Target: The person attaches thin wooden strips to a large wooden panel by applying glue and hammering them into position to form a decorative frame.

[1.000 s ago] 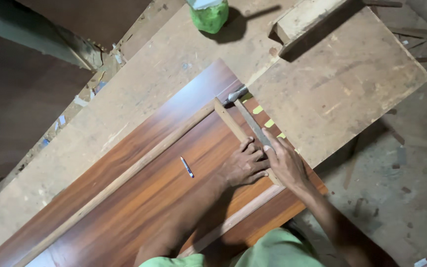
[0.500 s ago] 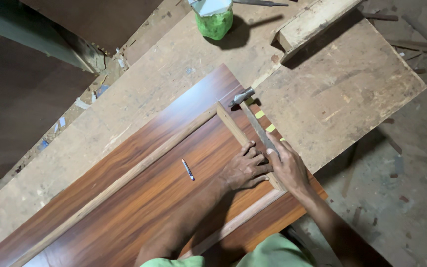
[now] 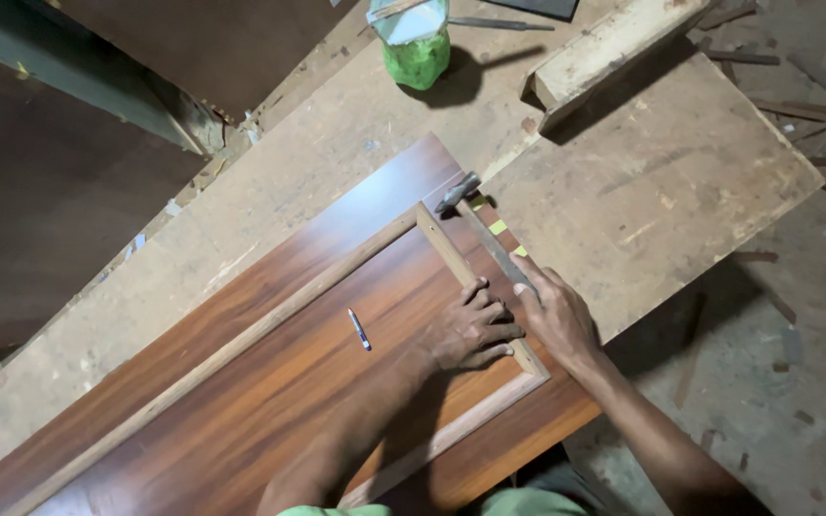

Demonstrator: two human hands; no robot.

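Observation:
A reddish-brown laminated wooden panel (image 3: 241, 382) lies on a rough workbench (image 3: 642, 191). Thin wooden trim strips (image 3: 446, 250) form a frame on the panel. My left hand (image 3: 470, 330) presses flat on the short trim strip near the panel's right end. My right hand (image 3: 552, 311) grips the handle of a hammer (image 3: 485, 229), whose metal head (image 3: 456, 191) rests near the frame's upper corner. A small pen (image 3: 359, 329) lies on the panel to the left of my left hand.
A green and white plastic bag (image 3: 415, 43) stands at the bench's far edge. A thick timber block (image 3: 614, 53) lies to its right. Dark boards (image 3: 59, 201) lean at the left. The debris-strewn floor (image 3: 786, 382) is at the right.
The camera view has shifted slightly. The hammer head has moved a little along the trim's corner; my left hand stays pressed on the strip.

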